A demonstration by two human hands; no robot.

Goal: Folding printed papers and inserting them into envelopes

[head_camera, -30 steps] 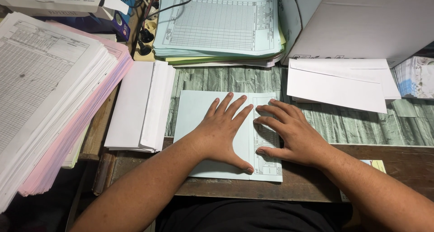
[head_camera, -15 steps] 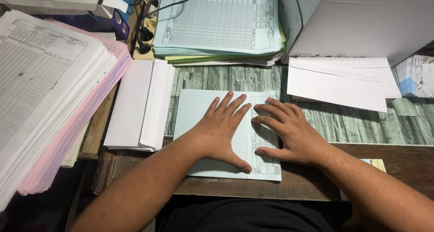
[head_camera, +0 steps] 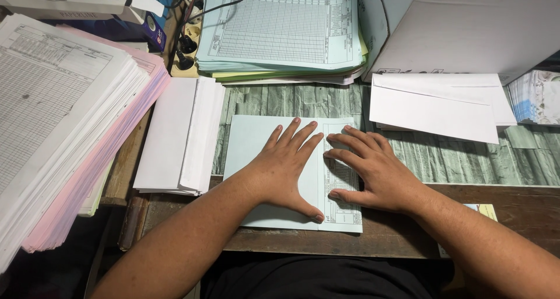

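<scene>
We keep both hands spread flat, left hand (head_camera: 284,169) and right hand (head_camera: 373,171) side by side, pressing the folded pale blue sheet (head_camera: 251,141) on the tabletop (head_camera: 466,159) beside the white envelopes (head_camera: 181,136), barely shifted since a second ago.

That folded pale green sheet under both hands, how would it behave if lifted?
The folded green sheet looks thin, so probably light and floppy. Its fold likely springs open once the left hand and right hand lift.
</scene>
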